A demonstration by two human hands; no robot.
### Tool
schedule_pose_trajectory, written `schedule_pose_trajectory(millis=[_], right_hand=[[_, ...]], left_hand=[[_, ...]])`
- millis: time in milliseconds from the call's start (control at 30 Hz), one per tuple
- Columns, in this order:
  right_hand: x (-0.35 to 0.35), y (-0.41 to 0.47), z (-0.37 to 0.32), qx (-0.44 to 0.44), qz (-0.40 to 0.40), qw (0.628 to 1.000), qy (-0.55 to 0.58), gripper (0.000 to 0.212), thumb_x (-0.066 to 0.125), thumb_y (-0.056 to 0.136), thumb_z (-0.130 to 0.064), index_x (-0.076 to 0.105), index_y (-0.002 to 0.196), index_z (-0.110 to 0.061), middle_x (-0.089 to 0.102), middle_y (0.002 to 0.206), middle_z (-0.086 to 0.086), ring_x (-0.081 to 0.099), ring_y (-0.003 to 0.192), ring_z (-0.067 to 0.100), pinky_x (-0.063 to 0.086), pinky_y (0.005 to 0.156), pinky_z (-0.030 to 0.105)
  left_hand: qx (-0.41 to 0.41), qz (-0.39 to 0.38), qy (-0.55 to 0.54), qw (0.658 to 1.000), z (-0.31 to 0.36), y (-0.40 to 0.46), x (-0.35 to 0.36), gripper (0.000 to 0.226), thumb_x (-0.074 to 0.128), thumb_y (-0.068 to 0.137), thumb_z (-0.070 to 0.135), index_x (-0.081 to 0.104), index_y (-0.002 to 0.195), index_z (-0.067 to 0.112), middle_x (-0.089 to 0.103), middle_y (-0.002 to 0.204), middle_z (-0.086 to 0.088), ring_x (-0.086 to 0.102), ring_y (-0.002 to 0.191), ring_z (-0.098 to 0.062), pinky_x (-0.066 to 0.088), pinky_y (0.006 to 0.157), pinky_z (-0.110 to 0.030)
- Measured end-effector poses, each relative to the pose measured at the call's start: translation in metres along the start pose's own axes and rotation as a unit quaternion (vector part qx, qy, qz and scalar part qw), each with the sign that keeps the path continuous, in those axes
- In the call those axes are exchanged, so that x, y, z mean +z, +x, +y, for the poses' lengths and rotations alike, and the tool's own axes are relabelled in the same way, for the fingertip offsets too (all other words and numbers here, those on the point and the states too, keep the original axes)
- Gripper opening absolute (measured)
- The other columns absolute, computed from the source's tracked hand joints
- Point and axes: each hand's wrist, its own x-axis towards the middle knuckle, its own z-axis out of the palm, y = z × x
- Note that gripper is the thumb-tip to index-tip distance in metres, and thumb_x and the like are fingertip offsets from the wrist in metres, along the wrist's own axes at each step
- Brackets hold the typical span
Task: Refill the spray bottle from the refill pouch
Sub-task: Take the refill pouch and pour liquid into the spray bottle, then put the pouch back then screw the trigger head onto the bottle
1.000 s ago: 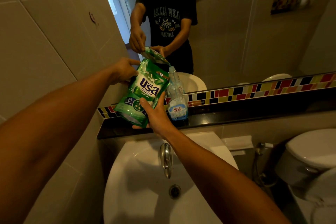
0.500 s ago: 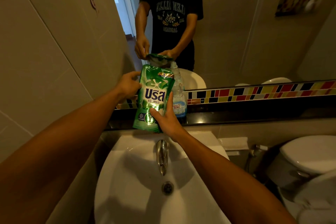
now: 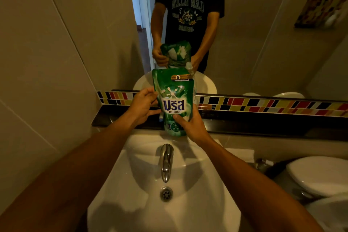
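Note:
The green refill pouch (image 3: 174,92) stands upright over the black ledge (image 3: 263,124) behind the sink. My right hand (image 3: 192,126) grips its lower right part, thumb on the front. My left hand (image 3: 143,105) holds its left edge with the fingertips. The clear spray bottle (image 3: 190,70) stands right behind the pouch and is almost fully hidden. Only a sliver of its neck and side shows past the pouch's right edge. Whether the pouch's top is open cannot be made out.
A white basin (image 3: 131,184) with a chrome tap (image 3: 166,160) lies directly below my hands. A toilet (image 3: 318,175) stands at the right. The mirror (image 3: 254,43) behind the ledge reflects the person and the pouch. A tiled wall closes the left.
The pouch has swung from tilted towards the bottle to upright, and now covers the bottle. My left hand dropped from the pouch's top corner to its left edge.

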Motion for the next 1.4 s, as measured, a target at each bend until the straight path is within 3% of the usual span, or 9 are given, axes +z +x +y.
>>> schedule_pose_trajectory(millis=[133, 467, 600, 733, 833, 933, 1133, 1267, 1400], right_hand=[[0.012, 0.005, -0.007, -0.002, -0.016, 0.999, 0.037, 0.046, 0.071, 0.098, -0.025, 0.052, 0.14, -0.024, 0.072, 0.124, -0.009, 0.072, 0.11, 0.004, 0.06, 0.083, 0.022], [0.087, 0.035, -0.028, -0.003, -0.052, 0.997, 0.065, 0.027, 0.052, 0.109, -0.021, 0.063, 0.132, -0.013, 0.076, 0.115, -0.006, 0.074, 0.104, 0.004, 0.062, 0.081, 0.024], [0.127, 0.062, -0.03, 0.004, -0.043, 0.998, 0.052, 0.026, 0.052, 0.109, -0.021, 0.071, 0.124, -0.012, 0.076, 0.122, 0.007, 0.073, 0.113, 0.02, 0.059, 0.099, 0.051], [0.168, 0.087, -0.035, 0.012, -0.025, 0.998, 0.058, 0.02, 0.055, 0.105, -0.009, 0.073, 0.115, -0.012, 0.078, 0.11, 0.005, 0.075, 0.103, 0.02, 0.062, 0.092, 0.04], [0.193, 0.105, -0.036, 0.011, -0.012, 0.999, 0.041, 0.019, 0.055, 0.105, -0.004, 0.071, 0.115, -0.002, 0.075, 0.098, -0.001, 0.072, 0.09, 0.009, 0.06, 0.078, 0.024], [0.214, 0.121, -0.029, 0.018, -0.005, 0.999, 0.037, 0.018, 0.056, 0.105, -0.005, 0.072, 0.114, -0.003, 0.074, 0.096, -0.001, 0.072, 0.09, 0.013, 0.062, 0.082, 0.03], [0.245, 0.147, -0.012, 0.04, 0.017, 0.998, 0.034, 0.019, 0.064, 0.1, -0.007, 0.075, 0.115, -0.004, 0.078, 0.108, 0.01, 0.075, 0.101, 0.025, 0.062, 0.093, 0.047], [0.251, 0.153, -0.008, 0.038, 0.023, 0.998, 0.033, 0.019, 0.066, 0.099, -0.009, 0.072, 0.116, -0.002, 0.077, 0.107, 0.013, 0.075, 0.097, 0.027, 0.063, 0.09, 0.044], [0.25, 0.151, -0.012, 0.024, 0.024, 0.999, 0.033, 0.01, 0.065, 0.097, -0.004, 0.065, 0.094, -0.013, 0.074, 0.096, 0.016, 0.07, 0.084, 0.028, 0.061, 0.081, 0.043]], left_hand=[[0.022, -0.002, -0.04, 0.999, -0.003, -0.002, -0.014, 0.01, 0.054, 0.101, 0.015, 0.061, 0.096, 0.021, 0.071, 0.099, -0.001, 0.066, 0.1, -0.021, 0.056, 0.087, -0.057], [0.065, 0.074, -0.034, 0.995, 0.012, 0.003, -0.095, 0.013, 0.05, 0.103, 0.014, 0.057, 0.094, 0.02, 0.064, 0.063, 0.014, 0.059, 0.081, -0.017, 0.055, 0.085, -0.054], [0.071, 0.112, -0.022, 0.991, 0.015, 0.005, -0.135, 0.016, 0.05, 0.102, 0.014, 0.059, 0.09, 0.021, 0.067, 0.077, 0.007, 0.058, 0.09, -0.023, 0.05, 0.093, -0.064], [0.08, 0.168, -0.025, 0.982, 0.016, 0.013, -0.165, 0.017, 0.049, 0.102, 0.011, 0.056, 0.09, 0.02, 0.063, 0.086, 0.001, 0.062, 0.086, -0.019, 0.053, 0.091, -0.062], [0.077, 0.198, -0.017, 0.977, 0.017, 0.02, -0.183, 0.016, 0.05, 0.1, 0.012, 0.056, 0.088, 0.021, 0.065, 0.089, -0.002, 0.066, 0.097, -0.032, 0.054, 0.091, -0.061], [0.072, 0.233, -0.016, 0.97, 0.013, 0.03, -0.199, 0.016, 0.051, 0.099, 0.011, 0.058, 0.088, 0.02, 0.068, 0.097, -0.008, 0.066, 0.107, -0.04, 0.055, 0.09, -0.058], [0.065, 0.286, -0.082, 0.952, 0.008, 0.047, -0.215, 0.021, 0.053, 0.097, 0.001, 0.058, 0.091, 0.02, 0.066, 0.099, -0.007, 0.069, 0.093, -0.028, 0.06, 0.086, -0.048], [0.059, 0.31, -0.083, 0.945, 0.004, 0.054, -0.223, 0.02, 0.055, 0.095, 0.001, 0.058, 0.095, 0.021, 0.066, 0.115, -0.017, 0.068, 0.105, -0.039, 0.06, 0.083, -0.053], [0.066, 0.318, -0.082, 0.942, -0.002, 0.058, -0.222, 0.022, 0.055, 0.094, -0.001, 0.055, 0.094, 0.021, 0.064, 0.119, -0.017, 0.067, 0.107, -0.037, 0.06, 0.084, -0.051]])
